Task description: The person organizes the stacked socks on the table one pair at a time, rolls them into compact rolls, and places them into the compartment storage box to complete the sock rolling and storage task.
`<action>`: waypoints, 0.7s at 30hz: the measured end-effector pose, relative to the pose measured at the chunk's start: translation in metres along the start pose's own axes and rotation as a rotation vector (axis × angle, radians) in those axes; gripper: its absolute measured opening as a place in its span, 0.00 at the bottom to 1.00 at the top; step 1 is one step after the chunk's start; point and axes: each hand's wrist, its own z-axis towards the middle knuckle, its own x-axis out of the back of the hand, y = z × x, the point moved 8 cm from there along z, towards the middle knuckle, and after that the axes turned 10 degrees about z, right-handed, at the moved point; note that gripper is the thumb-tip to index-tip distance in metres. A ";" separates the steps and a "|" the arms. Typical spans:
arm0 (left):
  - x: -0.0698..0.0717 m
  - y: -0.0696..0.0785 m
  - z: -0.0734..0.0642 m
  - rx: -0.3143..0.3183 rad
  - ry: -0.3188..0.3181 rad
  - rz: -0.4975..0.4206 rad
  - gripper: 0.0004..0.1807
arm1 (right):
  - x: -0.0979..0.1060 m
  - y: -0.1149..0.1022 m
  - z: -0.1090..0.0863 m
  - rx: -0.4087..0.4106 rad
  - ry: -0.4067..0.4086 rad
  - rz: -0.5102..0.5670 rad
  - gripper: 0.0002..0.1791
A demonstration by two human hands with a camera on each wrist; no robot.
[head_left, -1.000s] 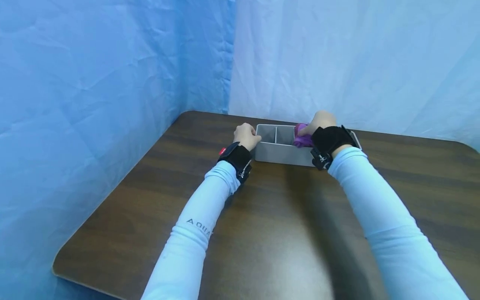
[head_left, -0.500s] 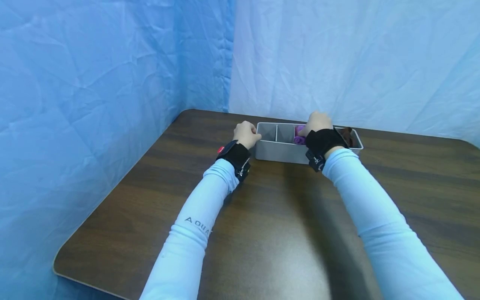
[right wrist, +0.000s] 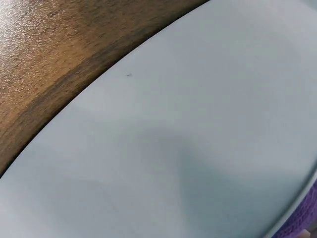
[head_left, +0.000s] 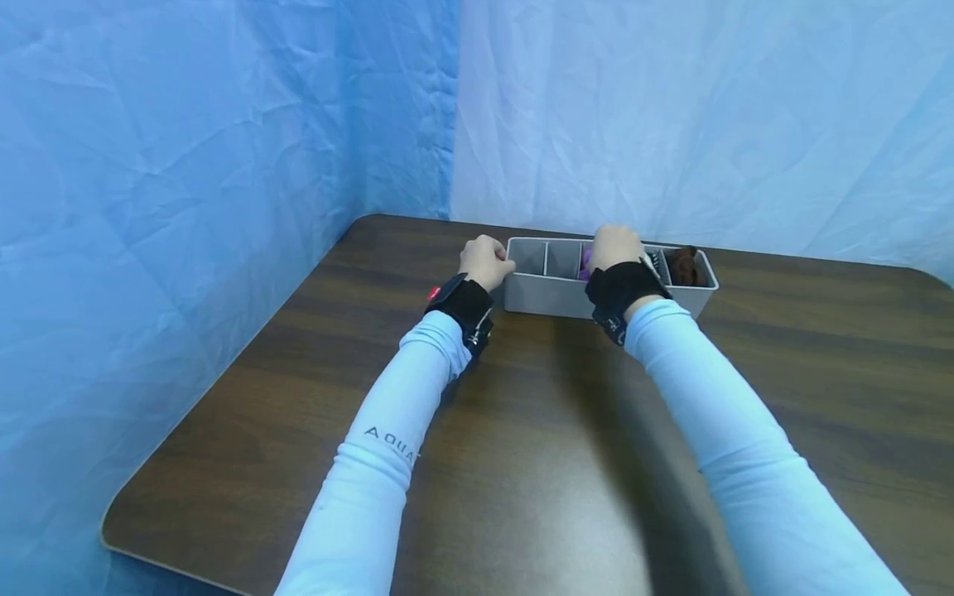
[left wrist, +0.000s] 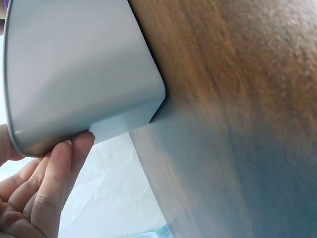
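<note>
A long grey divided box (head_left: 547, 296) stands near the table's far edge. My left hand (head_left: 486, 261) grips its left end; in the left wrist view the fingers (left wrist: 54, 168) press the outer wall below the rim, with the thumb over the rim. My right hand (head_left: 616, 247) reaches down into a middle compartment, over a rolled purple knit cloth (head_left: 585, 263). In the right wrist view, a sliver of the purple knit shows past the rim beside a fingertip. Most of the right fingers are hidden, and I cannot tell whether they still pinch the cloth.
A dark brown bundle (head_left: 684, 266) lies in the box's right-end compartment. Beside it, partly behind my right wrist, is a dark striped item (head_left: 656, 261). The brown wooden table (head_left: 507, 430) stretches toward me, and pale blue curtains (head_left: 224, 165) hang behind and left.
The purple cloth has gone lower into its compartment. My right hand has shifted left, uncovering the brown bundle and the striped item. The left hand keeps its grip on the box end.
</note>
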 end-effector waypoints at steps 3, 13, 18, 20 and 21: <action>0.000 0.000 0.001 -0.004 -0.003 0.001 0.20 | -0.005 -0.005 0.001 0.028 0.004 -0.022 0.14; 0.002 -0.001 0.003 -0.004 0.006 0.030 0.22 | -0.018 -0.010 0.000 0.103 -0.020 -0.063 0.12; 0.002 -0.001 0.002 0.010 0.003 0.024 0.21 | -0.013 -0.009 -0.001 0.117 0.010 -0.051 0.12; 0.000 -0.002 0.002 0.016 0.001 0.019 0.21 | -0.014 -0.009 -0.002 0.133 0.013 -0.043 0.12; 0.000 -0.002 0.001 0.017 0.000 0.017 0.21 | -0.015 -0.009 -0.002 0.137 0.009 -0.041 0.11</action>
